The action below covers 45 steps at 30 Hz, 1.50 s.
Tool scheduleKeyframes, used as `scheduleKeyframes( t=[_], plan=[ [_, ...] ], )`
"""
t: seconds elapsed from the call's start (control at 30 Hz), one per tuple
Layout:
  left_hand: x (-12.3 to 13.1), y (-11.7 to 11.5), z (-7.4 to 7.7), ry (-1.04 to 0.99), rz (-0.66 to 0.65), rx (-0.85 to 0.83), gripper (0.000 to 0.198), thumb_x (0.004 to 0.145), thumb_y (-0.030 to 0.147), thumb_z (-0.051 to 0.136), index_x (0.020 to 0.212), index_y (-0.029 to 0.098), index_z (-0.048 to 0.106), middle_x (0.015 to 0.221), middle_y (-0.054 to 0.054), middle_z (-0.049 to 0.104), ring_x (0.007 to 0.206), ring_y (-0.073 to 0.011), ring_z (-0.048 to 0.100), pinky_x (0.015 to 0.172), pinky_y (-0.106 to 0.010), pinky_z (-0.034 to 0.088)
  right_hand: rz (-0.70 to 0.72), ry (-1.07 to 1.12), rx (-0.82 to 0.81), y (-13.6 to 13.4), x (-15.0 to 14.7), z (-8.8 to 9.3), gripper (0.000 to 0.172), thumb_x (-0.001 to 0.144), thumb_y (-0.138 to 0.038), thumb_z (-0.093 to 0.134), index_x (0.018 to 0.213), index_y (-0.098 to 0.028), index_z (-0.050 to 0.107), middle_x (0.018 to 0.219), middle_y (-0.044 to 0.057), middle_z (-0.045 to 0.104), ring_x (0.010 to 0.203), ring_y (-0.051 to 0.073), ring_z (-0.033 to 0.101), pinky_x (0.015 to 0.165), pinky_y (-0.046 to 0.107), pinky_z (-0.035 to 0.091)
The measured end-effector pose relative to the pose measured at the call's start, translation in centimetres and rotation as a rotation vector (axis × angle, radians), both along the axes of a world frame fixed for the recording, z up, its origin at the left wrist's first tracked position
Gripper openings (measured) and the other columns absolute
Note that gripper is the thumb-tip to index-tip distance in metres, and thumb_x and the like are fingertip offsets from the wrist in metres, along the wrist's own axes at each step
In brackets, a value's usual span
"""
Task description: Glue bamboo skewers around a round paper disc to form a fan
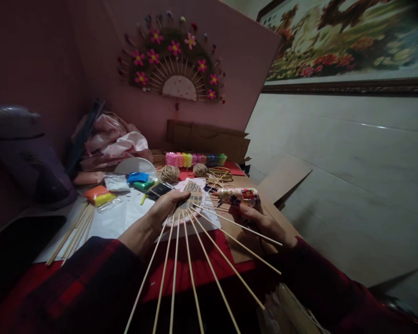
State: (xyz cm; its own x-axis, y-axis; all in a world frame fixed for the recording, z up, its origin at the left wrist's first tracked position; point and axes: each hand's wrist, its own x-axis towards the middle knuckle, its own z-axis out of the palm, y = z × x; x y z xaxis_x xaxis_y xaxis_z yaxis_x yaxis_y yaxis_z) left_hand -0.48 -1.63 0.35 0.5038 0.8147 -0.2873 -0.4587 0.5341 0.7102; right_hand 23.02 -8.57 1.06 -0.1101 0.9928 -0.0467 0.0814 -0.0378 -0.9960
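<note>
My left hand [160, 215] is closed on the edge of a half-round cardboard fan base [191, 197], thumb on top. Printed dark characters show on its brown face, and its rim is pale pink. Several thin wooden sticks [187, 260] spread out from it toward me and to the right. Just right of the base, my right hand [259, 220] is wrapped round a floral-patterned glue gun [238, 196], its tip pointing left toward the base. The fingers under the glue gun are partly hidden in shadow.
A finished flowered fan [174, 60] hangs on the pink board behind. Coloured clay packets [99, 195], twine balls [169, 173], a row of coloured clay [195, 159] and loose sticks [77, 232] lie on the table. A purple container [28, 157] stands left; cardboard [282, 181] leans right.
</note>
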Motion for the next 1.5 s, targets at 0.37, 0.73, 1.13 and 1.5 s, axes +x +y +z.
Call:
scheduleKeyframes(
  t=[0.37,0.73,1.13,1.5],
  plan=[
    [-0.6,0.7,-1.0,-0.004,-0.058,0.119,0.03,0.085,0.01,0.046,0.11,-0.001,0.059,0.067,-0.014,0.07,0.05,-0.0184,0.065,0.052,-0.026,0.056,-0.209,-1.055,0.323,3.7,5.3,-0.8,0.04,0.087,-0.05,0.046,0.107,-0.018,0.057,0.092,0.012,0.064,0.077,0.022,0.059,0.064,0.03,0.041],
    [-1.2,0.8,0.2,-0.036,0.03,0.057,0.032,0.087,0.01,0.038,0.111,-0.001,0.056,0.062,-0.015,0.069,0.046,-0.0217,0.065,0.038,-0.027,0.052,-0.011,-1.363,0.203,3.7,5.3,-2.3,0.043,0.092,-0.035,0.037,0.125,-0.01,0.047,0.126,0.019,0.052,0.109,0.026,0.054,0.088,0.032,0.038],
    [-2.3,1.0,1.9,-0.112,0.316,0.053,0.027,0.088,0.008,0.04,0.104,0.001,0.06,0.063,-0.013,0.068,0.049,-0.0206,0.066,0.045,-0.028,0.056,0.045,-1.493,0.525,3.5,-2.0,0.3,0.026,0.087,-0.013,0.039,0.101,-0.014,0.061,0.1,0.011,0.064,0.086,0.018,0.056,0.075,0.028,0.038],
    [-3.1,1.2,2.0,-0.167,0.385,0.065,0.028,0.087,0.009,0.041,0.105,0.0,0.061,0.073,-0.016,0.07,0.062,-0.0236,0.069,0.053,-0.031,0.059,0.177,-1.522,0.591,8.6,-6.5,-3.8,0.021,0.085,-0.009,0.04,0.094,-0.013,0.059,0.087,0.012,0.063,0.075,0.019,0.056,0.063,0.028,0.037]
  ],
)
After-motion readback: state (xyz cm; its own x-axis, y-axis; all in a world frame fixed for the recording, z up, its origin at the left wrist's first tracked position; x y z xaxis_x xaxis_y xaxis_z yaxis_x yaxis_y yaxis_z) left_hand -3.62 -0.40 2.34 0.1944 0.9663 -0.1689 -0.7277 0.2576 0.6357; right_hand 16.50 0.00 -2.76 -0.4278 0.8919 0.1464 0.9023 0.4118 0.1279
